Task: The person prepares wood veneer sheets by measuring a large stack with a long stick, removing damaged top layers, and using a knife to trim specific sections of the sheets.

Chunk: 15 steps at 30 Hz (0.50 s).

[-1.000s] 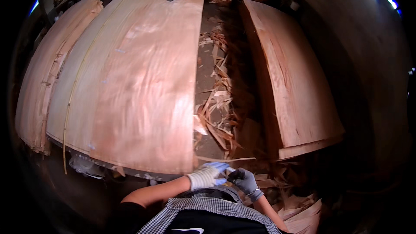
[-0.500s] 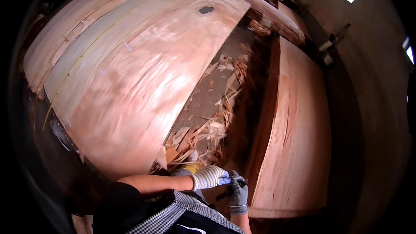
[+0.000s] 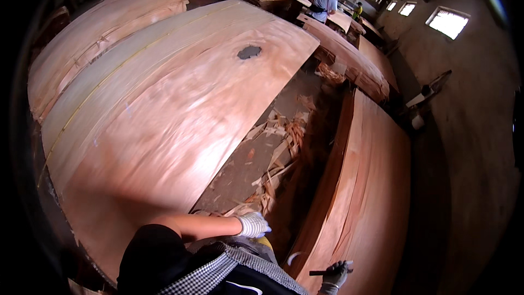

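Gripping a slim dark tool [image 3: 317, 273], your right hand [image 3: 335, 277] curls closed at the near end of the right wood stack [image 3: 376, 207]; your left hand [image 3: 252, 224] sits farther left, finger opening and hold unclear.

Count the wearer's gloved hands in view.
2: the left hand, at the picture's lower middle; the right hand, farther right, holding a dark bar near the wood stack.

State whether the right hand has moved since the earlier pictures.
Yes, rightward: the right hand, earlier left of the right wood stack, now overlaps it in view.
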### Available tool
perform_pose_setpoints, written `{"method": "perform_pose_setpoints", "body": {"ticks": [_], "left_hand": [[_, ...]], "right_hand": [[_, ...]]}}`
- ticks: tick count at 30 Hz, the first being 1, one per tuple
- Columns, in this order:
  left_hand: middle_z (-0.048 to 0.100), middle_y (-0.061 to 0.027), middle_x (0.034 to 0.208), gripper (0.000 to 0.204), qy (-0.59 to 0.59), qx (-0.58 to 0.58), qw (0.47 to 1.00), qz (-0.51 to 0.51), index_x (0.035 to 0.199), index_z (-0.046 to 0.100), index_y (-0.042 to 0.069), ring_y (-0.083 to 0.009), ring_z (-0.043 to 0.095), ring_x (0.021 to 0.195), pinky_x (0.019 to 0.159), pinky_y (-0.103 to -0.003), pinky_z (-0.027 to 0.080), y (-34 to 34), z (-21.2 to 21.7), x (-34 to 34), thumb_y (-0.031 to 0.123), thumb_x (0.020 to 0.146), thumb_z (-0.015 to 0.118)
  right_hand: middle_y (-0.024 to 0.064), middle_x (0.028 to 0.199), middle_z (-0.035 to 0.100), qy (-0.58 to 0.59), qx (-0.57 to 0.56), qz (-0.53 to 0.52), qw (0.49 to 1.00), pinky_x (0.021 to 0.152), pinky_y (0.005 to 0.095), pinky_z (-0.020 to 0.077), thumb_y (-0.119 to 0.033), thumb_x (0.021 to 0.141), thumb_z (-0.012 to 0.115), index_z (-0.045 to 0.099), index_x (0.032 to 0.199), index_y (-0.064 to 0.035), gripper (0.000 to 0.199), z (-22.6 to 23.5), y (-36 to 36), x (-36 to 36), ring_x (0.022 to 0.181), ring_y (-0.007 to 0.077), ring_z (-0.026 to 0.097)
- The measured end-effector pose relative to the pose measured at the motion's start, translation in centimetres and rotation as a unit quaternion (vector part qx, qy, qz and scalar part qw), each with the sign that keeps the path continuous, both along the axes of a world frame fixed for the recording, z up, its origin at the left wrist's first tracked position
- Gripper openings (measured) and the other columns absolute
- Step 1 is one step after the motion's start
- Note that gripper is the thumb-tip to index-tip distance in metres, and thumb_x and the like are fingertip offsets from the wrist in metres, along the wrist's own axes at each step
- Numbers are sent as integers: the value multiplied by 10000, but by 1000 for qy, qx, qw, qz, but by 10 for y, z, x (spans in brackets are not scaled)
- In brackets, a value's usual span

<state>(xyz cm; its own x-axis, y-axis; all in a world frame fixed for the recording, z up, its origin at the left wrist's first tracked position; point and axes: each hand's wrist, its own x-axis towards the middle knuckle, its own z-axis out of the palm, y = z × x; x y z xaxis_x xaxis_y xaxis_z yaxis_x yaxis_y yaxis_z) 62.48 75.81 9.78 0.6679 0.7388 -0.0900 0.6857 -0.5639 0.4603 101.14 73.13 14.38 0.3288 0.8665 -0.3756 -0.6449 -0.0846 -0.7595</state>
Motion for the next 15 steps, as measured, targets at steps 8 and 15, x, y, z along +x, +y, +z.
{"method": "perform_pose_setpoints", "body": {"ticks": [8,15], "left_hand": [[634,-120,832,238,-58,18,978,198,883,621,91,-312,603,798,689,-453,461,180,-49,-100,256,736,534],[379,-158,1334,507,93,159,719,670,1179,522,75,-335,298,1259,1045,-493,200,240,-29,-238,298,729,590]], "right_hand": [[46,677,566,-318,-20,127,939,390,229,396,-127,831,579,531,957,-93,139,-31,269,-44,473,131,504],[42,687,614,-568,224,445,655,498,234,431,-154,843,615,611,806,-33,127,7,531,-291,539,94,525]]}}
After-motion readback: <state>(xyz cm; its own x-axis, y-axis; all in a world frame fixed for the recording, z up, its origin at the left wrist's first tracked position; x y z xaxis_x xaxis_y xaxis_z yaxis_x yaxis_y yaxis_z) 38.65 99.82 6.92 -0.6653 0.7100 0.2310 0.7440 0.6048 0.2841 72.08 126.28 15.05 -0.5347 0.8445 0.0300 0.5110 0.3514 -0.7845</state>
